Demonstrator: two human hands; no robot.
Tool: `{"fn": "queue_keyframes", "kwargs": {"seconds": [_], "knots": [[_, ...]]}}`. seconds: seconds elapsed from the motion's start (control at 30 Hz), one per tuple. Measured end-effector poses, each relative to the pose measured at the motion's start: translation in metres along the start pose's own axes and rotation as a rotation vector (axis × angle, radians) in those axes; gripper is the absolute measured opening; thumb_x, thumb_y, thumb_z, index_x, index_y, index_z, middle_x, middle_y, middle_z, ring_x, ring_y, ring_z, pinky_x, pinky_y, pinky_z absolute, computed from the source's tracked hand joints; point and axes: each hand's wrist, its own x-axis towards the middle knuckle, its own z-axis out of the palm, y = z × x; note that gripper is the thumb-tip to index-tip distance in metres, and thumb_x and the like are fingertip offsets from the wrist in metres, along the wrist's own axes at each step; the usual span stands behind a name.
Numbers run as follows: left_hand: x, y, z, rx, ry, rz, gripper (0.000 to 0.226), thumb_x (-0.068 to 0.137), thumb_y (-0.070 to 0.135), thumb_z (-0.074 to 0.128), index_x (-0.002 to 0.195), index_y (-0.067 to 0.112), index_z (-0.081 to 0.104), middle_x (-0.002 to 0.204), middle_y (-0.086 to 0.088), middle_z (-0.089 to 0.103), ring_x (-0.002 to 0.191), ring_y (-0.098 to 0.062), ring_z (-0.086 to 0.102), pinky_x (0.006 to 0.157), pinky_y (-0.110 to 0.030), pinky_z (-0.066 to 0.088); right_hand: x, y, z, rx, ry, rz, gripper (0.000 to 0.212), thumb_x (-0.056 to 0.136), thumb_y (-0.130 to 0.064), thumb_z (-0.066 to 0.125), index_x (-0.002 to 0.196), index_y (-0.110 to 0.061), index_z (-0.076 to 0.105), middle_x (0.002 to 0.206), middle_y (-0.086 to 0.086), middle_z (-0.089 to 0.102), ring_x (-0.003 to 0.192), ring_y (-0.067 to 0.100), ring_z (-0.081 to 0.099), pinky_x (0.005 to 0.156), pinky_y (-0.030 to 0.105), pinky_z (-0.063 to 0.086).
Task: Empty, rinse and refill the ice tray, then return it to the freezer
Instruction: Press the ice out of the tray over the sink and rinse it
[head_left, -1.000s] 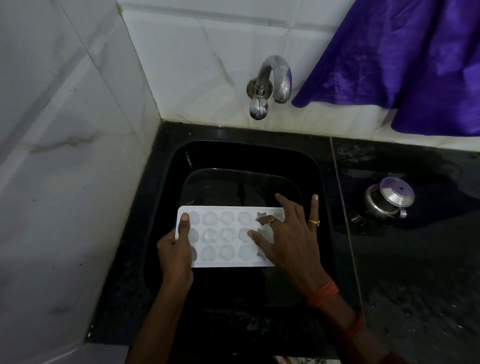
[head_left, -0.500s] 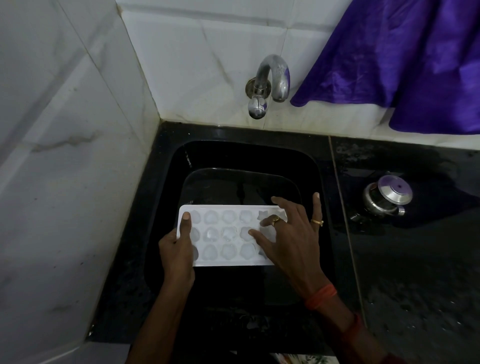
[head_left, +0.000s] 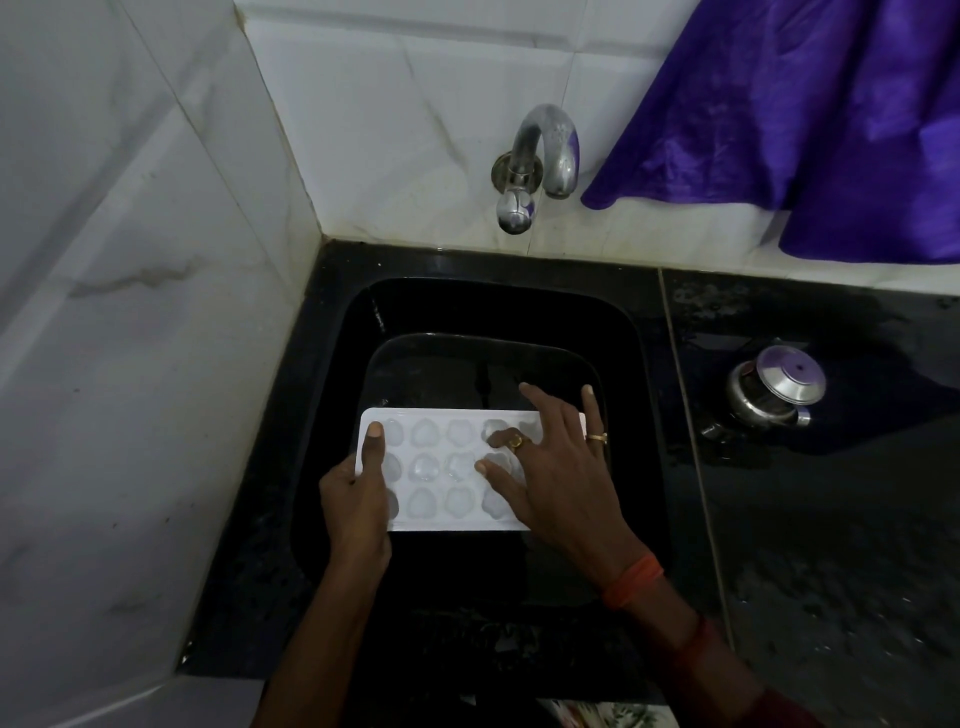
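Observation:
A white ice tray (head_left: 447, 470) with rounded pockets is held flat over the black sink (head_left: 519, 312). My left hand (head_left: 358, 493) grips its left end, thumb lying on top of the rim. My right hand (head_left: 550, 467) lies over the tray's right part with fingers spread; the thumb and a ringed finger press into pockets there. The pockets look pale and glassy; whether they hold ice or water I cannot tell. The chrome tap (head_left: 540, 161) sticks out of the tiled wall above the sink, with no water running.
White marble-look tiles close the left side and the back. A purple cloth (head_left: 810, 114) hangs at the upper right. A small steel lidded pot (head_left: 774, 387) stands on the wet black counter (head_left: 831, 519) right of the sink.
Both hands and the tray stay almost where they were; the fingers of my right hand shift slightly over the right-hand pockets.

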Motion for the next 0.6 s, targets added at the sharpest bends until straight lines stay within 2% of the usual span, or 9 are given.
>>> {"fn": "queue_keyframes", "kwargs": {"seconds": [0.13, 0.23, 0.4, 0.6], "knots": [[-0.0021, -0.0001, 0.0003, -0.006, -0.007, -0.004, 0.034, 0.093, 0.045, 0.068, 0.083, 0.013, 0.071, 0.089, -0.009, 0.072, 0.091, -0.035, 0.071, 0.086, -0.056, 0.059, 0.0007, 0.0006, 0.0018, -0.047, 0.006, -0.013, 0.042, 0.091, -0.059, 0.047, 0.103, -0.031, 0.076, 0.144, 0.006, 0.052, 0.134, 0.020, 0.042, 0.123, 0.056, 0.007], [-0.0026, -0.0016, 0.0002, -0.008, -0.005, -0.002, 0.034, 0.092, 0.046, 0.068, 0.085, 0.013, 0.073, 0.092, -0.011, 0.074, 0.095, -0.038, 0.072, 0.086, -0.056, 0.059, 0.0017, 0.0018, 0.0003, -0.047, 0.046, -0.010, 0.039, 0.088, -0.060, 0.052, 0.098, -0.032, 0.077, 0.139, 0.002, 0.056, 0.131, 0.018, 0.048, 0.124, 0.054, 0.005], [-0.0042, -0.0018, 0.0005, -0.001, -0.003, 0.002, 0.038, 0.092, 0.048, 0.068, 0.085, 0.011, 0.073, 0.091, -0.013, 0.073, 0.088, -0.034, 0.071, 0.085, -0.059, 0.059, 0.0030, 0.0020, -0.0021, -0.059, 0.092, -0.016, 0.033, 0.083, -0.059, 0.061, 0.090, -0.031, 0.078, 0.136, -0.001, 0.059, 0.127, 0.016, 0.052, 0.125, 0.053, 0.002], [-0.0052, -0.0021, 0.0010, 0.005, 0.003, 0.010, 0.037, 0.092, 0.049, 0.068, 0.080, 0.013, 0.072, 0.088, -0.016, 0.071, 0.087, -0.038, 0.070, 0.085, -0.061, 0.058, 0.0023, 0.0023, -0.0020, -0.105, 0.035, -0.020, 0.043, 0.087, -0.061, 0.047, 0.094, -0.032, 0.078, 0.139, 0.004, 0.057, 0.129, 0.020, 0.051, 0.124, 0.054, 0.000]]}}
